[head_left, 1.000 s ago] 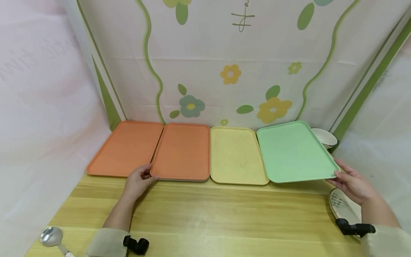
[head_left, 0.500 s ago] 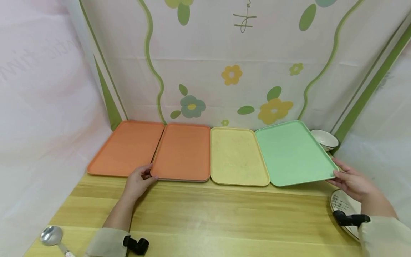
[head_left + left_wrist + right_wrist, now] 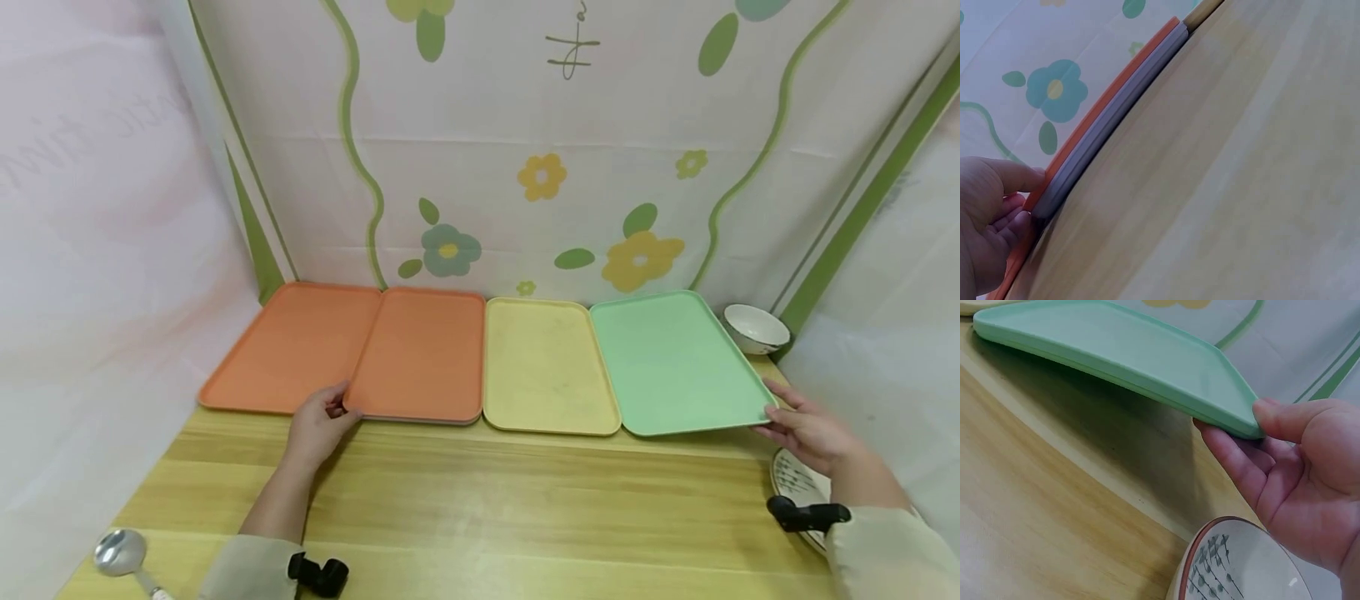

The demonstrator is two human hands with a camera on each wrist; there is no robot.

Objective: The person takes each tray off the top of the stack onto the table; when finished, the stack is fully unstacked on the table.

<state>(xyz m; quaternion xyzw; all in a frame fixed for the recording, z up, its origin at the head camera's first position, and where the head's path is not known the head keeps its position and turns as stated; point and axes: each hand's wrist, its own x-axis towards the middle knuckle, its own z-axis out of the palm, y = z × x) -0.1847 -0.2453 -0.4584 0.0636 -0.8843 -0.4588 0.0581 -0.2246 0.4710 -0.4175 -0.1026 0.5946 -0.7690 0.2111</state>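
Observation:
My left hand [image 3: 318,433] pinches the near left corner of the second orange tray [image 3: 420,354]. In the left wrist view that orange tray [image 3: 1100,103] lies on a greyish-lavender tray [image 3: 1116,115]. My right hand [image 3: 813,437] grips the near right corner of the green tray [image 3: 678,362], thumb on top and fingers beneath. The right wrist view shows this corner of the green tray [image 3: 1129,353] lifted off the table, the tray tilted. Between the two held trays lies a yellow tray [image 3: 551,367]. Another orange tray [image 3: 292,350] lies at the far left, against the held one.
A white bowl [image 3: 756,327] stands in the back right corner. Under my right forearm is a patterned dish [image 3: 795,477], partly hidden. A spoon [image 3: 120,552] lies at the front left of the wooden table [image 3: 540,508]. Printed cloth [image 3: 465,108] hangs behind the trays.
The green tray has shifted left with my right hand, uncovering more of the back bowl. The yellow and second orange trays have slid slightly left, closing the gap between the orange trays.

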